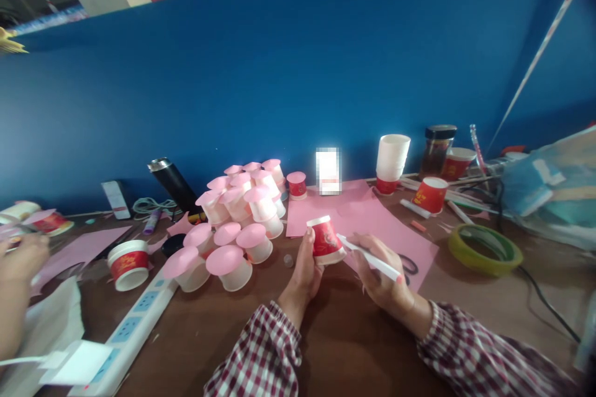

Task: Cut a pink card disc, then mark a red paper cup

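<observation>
Checked sleeves [261,353] lead to both hands. Left hand [305,270] grips inverted red cup [326,240]; right hand [382,273], just beside the cup, pinches white pen [370,257] touching it.

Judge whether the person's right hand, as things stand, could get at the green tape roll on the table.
Probably not freely: the right hand already holds a white pen, though the table between it and the green tape roll looks open.
</observation>
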{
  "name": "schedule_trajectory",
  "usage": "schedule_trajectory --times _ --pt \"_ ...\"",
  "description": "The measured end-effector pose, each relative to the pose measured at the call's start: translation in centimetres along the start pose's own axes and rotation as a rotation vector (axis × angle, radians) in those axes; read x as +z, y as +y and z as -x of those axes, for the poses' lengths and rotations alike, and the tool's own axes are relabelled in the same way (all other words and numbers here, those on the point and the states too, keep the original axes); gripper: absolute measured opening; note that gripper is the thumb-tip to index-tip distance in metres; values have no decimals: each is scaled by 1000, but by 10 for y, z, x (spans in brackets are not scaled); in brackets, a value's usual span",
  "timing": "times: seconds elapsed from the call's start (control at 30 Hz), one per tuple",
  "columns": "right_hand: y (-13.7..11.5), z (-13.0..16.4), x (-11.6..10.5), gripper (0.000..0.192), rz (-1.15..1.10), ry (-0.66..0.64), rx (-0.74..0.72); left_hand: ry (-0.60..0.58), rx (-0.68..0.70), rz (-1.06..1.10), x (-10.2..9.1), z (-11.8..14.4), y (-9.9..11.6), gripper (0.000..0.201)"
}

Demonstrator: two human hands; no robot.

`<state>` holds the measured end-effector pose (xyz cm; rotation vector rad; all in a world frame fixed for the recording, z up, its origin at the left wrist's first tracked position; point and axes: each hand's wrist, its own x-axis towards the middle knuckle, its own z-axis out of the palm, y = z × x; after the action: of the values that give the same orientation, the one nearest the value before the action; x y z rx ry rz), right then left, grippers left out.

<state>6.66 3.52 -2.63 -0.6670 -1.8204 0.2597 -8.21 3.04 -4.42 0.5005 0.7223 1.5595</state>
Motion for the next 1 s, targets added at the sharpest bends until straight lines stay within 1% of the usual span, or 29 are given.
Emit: schedule_trajectory --times 0.07,0.2,0.3,0.37,0.43,0.5,0.57,0.67,0.73,0.8,0.9,1.0 --pt "-3 -1 -1 13 -10 -36 -31 8 8 -11 0 0 0 34" --pt "-2 0 1 15 -34 -106 -67 -68 59 -68 5 2 3 23" --pt "0 2 3 16 -43 -134 -66 -96 67 -84 9 4 4 23" --pt "0 2 3 15 -38 -112 -48 -77 45 -59 10 4 5 26" --pt "-1 2 2 12 -27 -47 -8 -45 14 -27 9 2 4 30" --pt "-1 2 2 10 -23 22 55 -12 -12 -1 6 0 3 32" --pt "0 3 2 9 -38 58 131 1 -36 18 1 -3 3 34" --pt "4 6 3 9 -100 78 238 -20 -65 41 -4 -5 2 36" --pt "7 7 4 8 -133 86 270 -44 -64 52 -6 -6 3 36" --pt "7 7 4 8 -119 88 245 -61 -60 58 -6 -6 3 36" --pt "4 6 3 8 -49 81 112 -57 -84 64 -5 -6 5 38" --pt "-2 4 2 5 -32 68 -15 -66 -119 90 -5 -6 8 43"
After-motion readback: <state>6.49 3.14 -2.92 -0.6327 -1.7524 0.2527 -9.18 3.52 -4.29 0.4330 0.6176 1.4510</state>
